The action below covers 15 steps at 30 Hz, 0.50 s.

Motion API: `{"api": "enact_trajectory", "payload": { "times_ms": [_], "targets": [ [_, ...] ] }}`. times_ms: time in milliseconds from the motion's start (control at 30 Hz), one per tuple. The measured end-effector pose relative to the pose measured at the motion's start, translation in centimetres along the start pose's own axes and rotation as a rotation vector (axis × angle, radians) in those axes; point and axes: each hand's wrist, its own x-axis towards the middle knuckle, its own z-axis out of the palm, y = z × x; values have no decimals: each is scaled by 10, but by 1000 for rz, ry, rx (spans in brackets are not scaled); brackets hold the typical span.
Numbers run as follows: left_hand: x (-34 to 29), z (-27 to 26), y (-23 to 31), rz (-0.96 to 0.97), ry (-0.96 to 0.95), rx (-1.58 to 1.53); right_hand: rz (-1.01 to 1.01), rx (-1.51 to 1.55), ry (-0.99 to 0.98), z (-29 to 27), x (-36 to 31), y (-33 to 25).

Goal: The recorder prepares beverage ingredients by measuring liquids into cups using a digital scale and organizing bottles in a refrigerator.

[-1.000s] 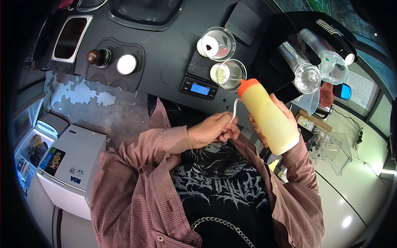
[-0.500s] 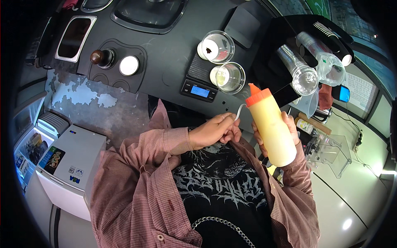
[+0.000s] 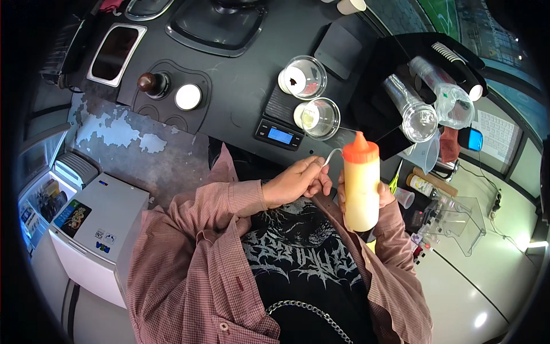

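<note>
My right hand (image 3: 366, 198) grips a squeeze bottle (image 3: 360, 183) of pale yellow liquid with an orange nozzle cap, held nearly upright in front of my chest. My left hand (image 3: 298, 182) pinches a small white spoon (image 3: 332, 155) right beside the bottle's cap. Just beyond them on the dark counter (image 3: 240, 97) a clear plastic cup (image 3: 318, 117) with pale liquid stands on a black digital scale (image 3: 283, 129). A second clear cup (image 3: 302, 77) sits behind it.
A stack of clear plastic cups (image 3: 409, 109) lies in a black holder at right. A tamper with a brown knob (image 3: 150, 83) and a white round lid (image 3: 188, 96) rest on a black mat. A white cabinet (image 3: 94, 229) stands at lower left.
The bottle has swung from tilted to nearly upright and moved down and left toward my chest. My left hand stays by the nozzle with the spoon.
</note>
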Motion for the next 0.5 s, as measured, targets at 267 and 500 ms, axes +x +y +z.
{"api": "enact_trajectory", "payload": {
  "times_ms": [267, 500],
  "targets": [
    [0, 33, 28, 315, -76, 73, -524, -106, 50, 31, 2, 6],
    [7, 64, 46, 403, -145, 123, -669, -195, -113, 52, 2, -13]
  ]
}}
